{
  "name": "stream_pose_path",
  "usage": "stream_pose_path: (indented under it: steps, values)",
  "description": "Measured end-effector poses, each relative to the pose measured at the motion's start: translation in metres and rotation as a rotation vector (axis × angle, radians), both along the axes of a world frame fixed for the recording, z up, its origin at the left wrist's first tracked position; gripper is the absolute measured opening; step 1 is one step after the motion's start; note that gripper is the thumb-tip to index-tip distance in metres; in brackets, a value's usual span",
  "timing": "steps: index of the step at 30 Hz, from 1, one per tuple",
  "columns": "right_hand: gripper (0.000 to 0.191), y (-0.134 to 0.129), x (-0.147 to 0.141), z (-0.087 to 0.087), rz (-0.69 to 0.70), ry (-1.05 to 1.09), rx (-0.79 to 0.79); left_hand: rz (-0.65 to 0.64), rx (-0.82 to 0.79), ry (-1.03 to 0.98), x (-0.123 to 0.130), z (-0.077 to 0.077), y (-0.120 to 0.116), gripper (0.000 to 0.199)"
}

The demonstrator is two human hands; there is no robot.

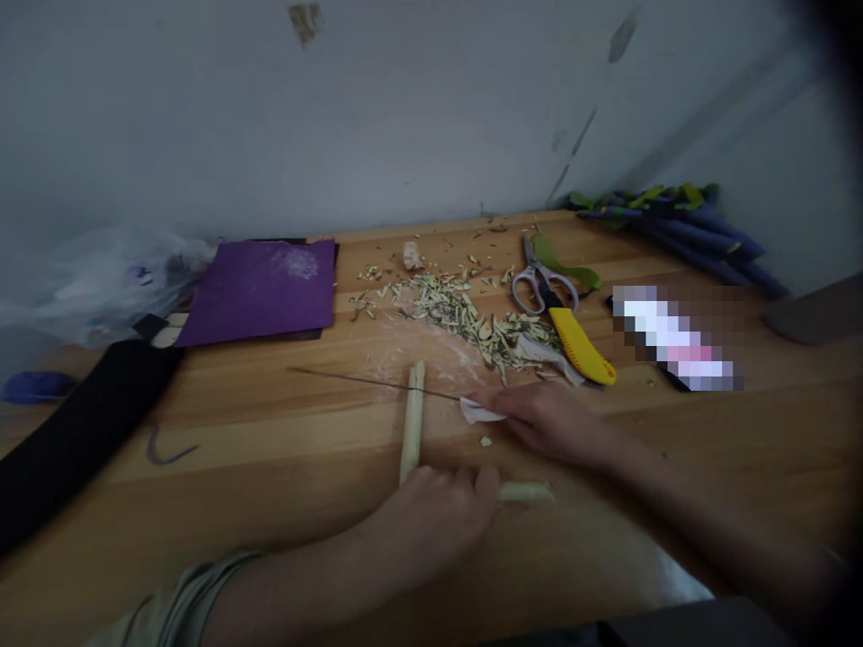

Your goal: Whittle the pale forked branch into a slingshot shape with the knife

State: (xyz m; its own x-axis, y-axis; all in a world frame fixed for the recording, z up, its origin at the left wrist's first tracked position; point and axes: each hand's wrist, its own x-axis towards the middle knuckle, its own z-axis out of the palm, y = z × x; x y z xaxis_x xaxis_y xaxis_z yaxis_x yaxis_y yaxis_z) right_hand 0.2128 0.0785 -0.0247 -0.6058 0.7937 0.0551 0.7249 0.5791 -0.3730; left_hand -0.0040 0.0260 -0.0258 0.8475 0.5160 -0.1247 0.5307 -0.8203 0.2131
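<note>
My left hand [445, 508] is closed around a pale peeled stick [411, 431]. One end of it points away from me, and another pale piece sticks out to the right of my fingers; my hand hides whether they join. My right hand [556, 422] pinches a thin dark blade [357, 377], its near end wrapped in white material [480, 412]. The blade lies across the stick close to the far tip. Whether its edge is toothed is too fine to see. Beyond my hands, a heap of green-and-cream bark shavings [465, 319] covers the table.
Scissors [543, 283] and a yellow-handled cutter [583, 346] lie right of the shavings. A pixelated object [674, 341] is farther right, with purple-wrapped stems [694, 229] behind. Purple sheets [262, 288], a plastic bag [114, 279] and a long black object [87, 431] occupy the left.
</note>
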Motion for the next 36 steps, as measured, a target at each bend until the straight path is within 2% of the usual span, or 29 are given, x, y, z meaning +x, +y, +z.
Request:
stream_pose_path:
  steps: [2, 5, 10, 15, 20, 26, 30, 36]
  values:
    - [0.043, 0.002, 0.006, 0.0, 0.041, -0.025, -0.036, 0.034, -0.019, -0.001, 0.0, -0.001, -0.002, 0.02]
    - [0.046, 0.006, 0.017, 0.003, 0.088, -0.009, -0.084, 0.04, -0.023, 0.006, -0.001, -0.002, -0.002, 0.015]
    - [0.04, 0.002, 0.008, 0.004, 0.032, -0.052, -0.059, 0.016, 0.042, 0.015, -0.001, -0.001, -0.002, 0.01]
    - [0.049, 0.001, 0.018, 0.01, 0.043, -0.036, -0.067, 0.039, 0.065, -0.01, 0.0, -0.001, -0.004, 0.014]
    - [0.042, 0.0, 0.011, 0.006, 0.036, -0.043, -0.09, 0.006, 0.086, -0.001, 0.001, -0.002, -0.006, 0.005]
    - [0.046, 0.003, 0.021, 0.008, 0.08, -0.027, -0.125, -0.002, 0.066, 0.004, 0.001, 0.0, -0.007, 0.01]
    - [0.043, -0.002, 0.012, 0.006, 0.038, -0.034, -0.088, 0.005, 0.112, 0.006, 0.002, -0.003, -0.009, 0.008]
    - [0.043, 0.003, 0.022, 0.007, 0.079, -0.023, -0.197, 0.033, 0.089, -0.008, 0.001, -0.002, -0.008, 0.006]
